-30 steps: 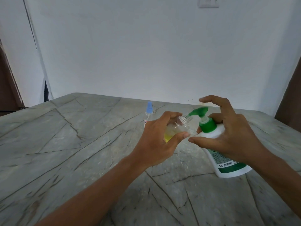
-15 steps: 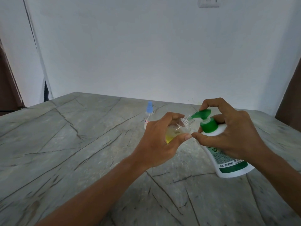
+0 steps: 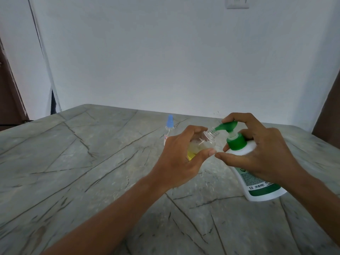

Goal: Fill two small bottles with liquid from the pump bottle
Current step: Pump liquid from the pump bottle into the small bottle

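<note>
Wrapped round the small clear bottle [image 3: 204, 144], the left hand [image 3: 176, 159] clasps it with thumb below and fingers above, tilted so that its open threaded mouth meets the spout of the green pump head [image 3: 227, 126]; yellow liquid lies pooled in the low end of it, well short of full. From the head view, the only one there is, the right hand [image 3: 263, 153] grasps the white pump bottle [image 3: 257, 181] at its shoulder, thumb in front and fingers curled behind, with the forefinger hooked over the top of the pump; the bottle's base rests on the grey veined table [image 3: 73, 162], to the right. A second small bottle with a blue cap [image 3: 168, 128] stands upright beyond the left hand, capped; its level cannot be read. I judge the clear bottle light, thin-walled and easily squeezed, and likely slick if soap runs down it; it is best held round the body, clear of the neck, so the mouth stays open to the spout; the pump bottle looks heavier and stiffer, steady enough when held at the shoulder while the forefinger presses. Behind is a plain pale wall [image 3: 184, 61] with a switch plate [image 3: 237, 2] at the top edge.
</note>
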Demonstrator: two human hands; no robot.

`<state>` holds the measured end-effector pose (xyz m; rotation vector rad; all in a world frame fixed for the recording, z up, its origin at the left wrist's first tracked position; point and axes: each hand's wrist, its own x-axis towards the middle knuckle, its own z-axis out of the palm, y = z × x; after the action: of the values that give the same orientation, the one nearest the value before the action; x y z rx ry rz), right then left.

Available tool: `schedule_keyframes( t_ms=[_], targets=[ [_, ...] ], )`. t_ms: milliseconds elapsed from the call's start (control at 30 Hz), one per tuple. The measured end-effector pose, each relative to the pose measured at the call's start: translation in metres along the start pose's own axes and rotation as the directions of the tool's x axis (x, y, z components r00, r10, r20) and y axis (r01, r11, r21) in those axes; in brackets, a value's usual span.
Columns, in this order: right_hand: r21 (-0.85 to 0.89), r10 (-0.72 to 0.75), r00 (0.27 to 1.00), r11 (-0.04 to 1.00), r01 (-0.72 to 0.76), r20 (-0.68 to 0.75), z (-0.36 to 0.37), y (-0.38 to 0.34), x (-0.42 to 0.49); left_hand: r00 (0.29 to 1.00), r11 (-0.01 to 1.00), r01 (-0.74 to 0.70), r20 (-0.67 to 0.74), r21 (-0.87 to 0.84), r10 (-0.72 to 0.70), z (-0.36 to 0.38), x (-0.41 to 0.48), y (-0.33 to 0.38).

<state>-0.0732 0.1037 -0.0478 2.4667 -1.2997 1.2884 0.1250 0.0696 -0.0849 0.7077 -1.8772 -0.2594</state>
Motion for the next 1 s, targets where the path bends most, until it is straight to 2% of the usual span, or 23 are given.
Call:
schedule_keyframes(
  t_ms=[300,633,1000],
  targets=[
    [0.010,-0.003,0.999,1.000,0.003,-0.041,-0.0016,-0.0016,-0.0001,1.000,1.000,0.017,0.020,-0.004,-0.017,0.0018,-0.0028,0.0007],
    [0.020,-0.014,1.000,1.000,0.014,0.012,0.0007,0.0008,-0.0007,1.000,1.000,0.018,0.018,0.004,-0.018,-0.0004,-0.0011,-0.0008],
    [-0.012,-0.017,1.000,1.000,0.017,-0.012,-0.0008,-0.0008,0.0003,1.000,1.000,0.022,0.023,-0.021,-0.022,0.0009,-0.0026,0.0009]
  ],
)
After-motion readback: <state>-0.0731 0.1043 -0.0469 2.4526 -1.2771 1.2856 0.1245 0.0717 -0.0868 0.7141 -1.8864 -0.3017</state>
